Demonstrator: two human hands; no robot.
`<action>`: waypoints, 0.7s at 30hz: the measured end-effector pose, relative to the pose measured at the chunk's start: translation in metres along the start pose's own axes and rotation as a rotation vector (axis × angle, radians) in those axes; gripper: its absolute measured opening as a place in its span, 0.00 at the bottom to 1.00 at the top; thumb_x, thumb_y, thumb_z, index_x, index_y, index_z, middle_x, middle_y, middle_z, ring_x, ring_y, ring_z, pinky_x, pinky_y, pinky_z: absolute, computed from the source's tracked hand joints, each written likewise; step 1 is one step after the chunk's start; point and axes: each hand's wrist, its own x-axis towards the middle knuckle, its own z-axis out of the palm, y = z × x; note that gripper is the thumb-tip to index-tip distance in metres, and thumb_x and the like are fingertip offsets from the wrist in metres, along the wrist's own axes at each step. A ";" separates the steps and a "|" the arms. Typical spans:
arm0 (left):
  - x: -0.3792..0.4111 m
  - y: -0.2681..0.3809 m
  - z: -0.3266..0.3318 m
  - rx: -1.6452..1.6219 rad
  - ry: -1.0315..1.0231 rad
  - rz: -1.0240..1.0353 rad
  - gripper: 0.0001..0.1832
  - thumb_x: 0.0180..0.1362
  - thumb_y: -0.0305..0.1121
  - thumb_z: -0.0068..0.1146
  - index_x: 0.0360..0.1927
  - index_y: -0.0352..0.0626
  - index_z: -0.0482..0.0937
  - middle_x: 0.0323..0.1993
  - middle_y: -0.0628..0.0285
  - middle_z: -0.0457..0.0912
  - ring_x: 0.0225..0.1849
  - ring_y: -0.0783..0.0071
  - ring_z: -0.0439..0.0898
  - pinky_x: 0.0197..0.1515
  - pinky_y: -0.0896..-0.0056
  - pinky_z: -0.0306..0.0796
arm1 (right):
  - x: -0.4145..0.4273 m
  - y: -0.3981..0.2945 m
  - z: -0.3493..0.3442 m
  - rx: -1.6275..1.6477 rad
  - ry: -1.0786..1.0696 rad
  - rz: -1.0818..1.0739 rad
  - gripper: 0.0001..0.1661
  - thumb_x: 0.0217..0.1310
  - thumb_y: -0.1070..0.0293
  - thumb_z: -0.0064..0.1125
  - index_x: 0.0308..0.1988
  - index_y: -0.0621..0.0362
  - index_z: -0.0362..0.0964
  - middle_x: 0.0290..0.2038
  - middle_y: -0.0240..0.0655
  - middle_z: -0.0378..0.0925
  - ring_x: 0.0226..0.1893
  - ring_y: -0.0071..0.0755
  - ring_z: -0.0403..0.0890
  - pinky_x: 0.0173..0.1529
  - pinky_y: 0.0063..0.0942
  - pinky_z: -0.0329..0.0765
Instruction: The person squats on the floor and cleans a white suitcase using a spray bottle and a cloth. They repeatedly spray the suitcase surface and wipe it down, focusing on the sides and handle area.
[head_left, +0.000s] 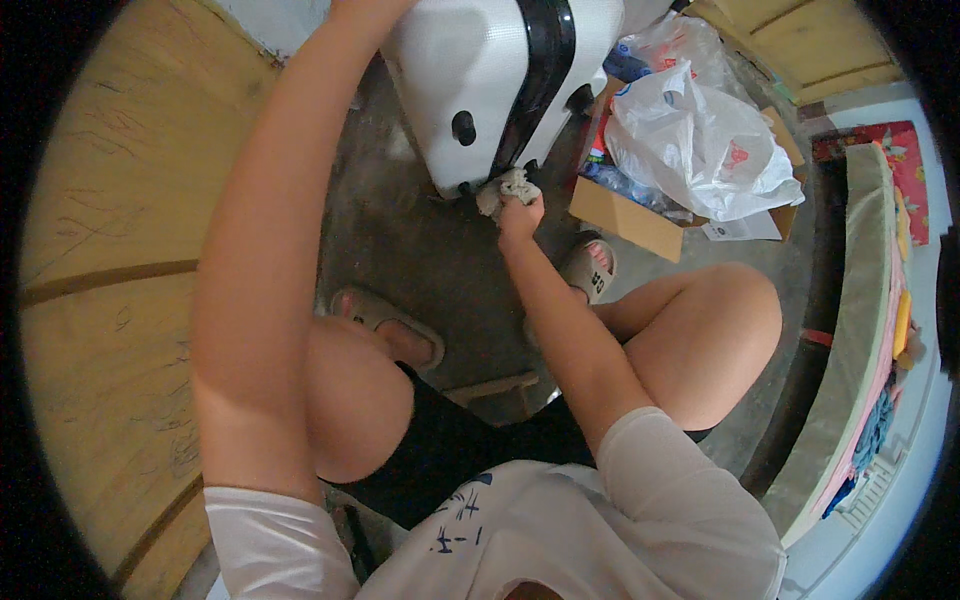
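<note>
A white textured hard-shell suitcase (465, 67) with a glossy black band (544, 52) stands before me at the top. Small black feet (463, 128) stick out from its near side. My right hand (523, 216) grips a crumpled, dirty greyish cloth (510, 187), which touches the lower end of the black band near the suitcase's bottom edge. Along the suitcase's left side my left forearm reaches up; the left hand lies beyond the top edge, out of view.
Right of the suitcase sits an open cardboard box (626, 221) with plastic bottles and a white plastic bag (697, 142). Yellow wooden panelling (135, 172) closes off the left. A bed (847, 315) with fabric lies at right. My slippered feet rest on the dark floor (472, 300).
</note>
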 end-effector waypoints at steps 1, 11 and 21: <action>-0.001 -0.002 -0.002 -0.002 0.014 -0.002 0.19 0.53 0.32 0.72 0.43 0.30 0.78 0.34 0.53 0.83 0.36 0.63 0.80 0.44 0.62 0.75 | -0.006 0.000 0.005 0.082 -0.006 0.110 0.26 0.48 0.81 0.68 0.50 0.59 0.75 0.46 0.36 0.80 0.43 0.36 0.82 0.49 0.36 0.80; 0.004 -0.004 0.006 -0.027 0.017 0.046 0.21 0.52 0.34 0.73 0.43 0.31 0.79 0.33 0.52 0.84 0.35 0.59 0.81 0.44 0.60 0.75 | 0.034 0.059 0.005 -0.061 0.228 0.205 0.24 0.52 0.79 0.68 0.52 0.62 0.75 0.44 0.41 0.83 0.38 0.42 0.84 0.41 0.40 0.82; 0.008 -0.002 0.008 -0.044 0.027 0.043 0.20 0.51 0.34 0.73 0.42 0.31 0.79 0.31 0.52 0.83 0.33 0.61 0.81 0.42 0.60 0.76 | 0.022 0.069 -0.015 -0.202 -0.100 0.269 0.23 0.57 0.79 0.67 0.53 0.60 0.74 0.45 0.38 0.82 0.44 0.39 0.83 0.46 0.39 0.82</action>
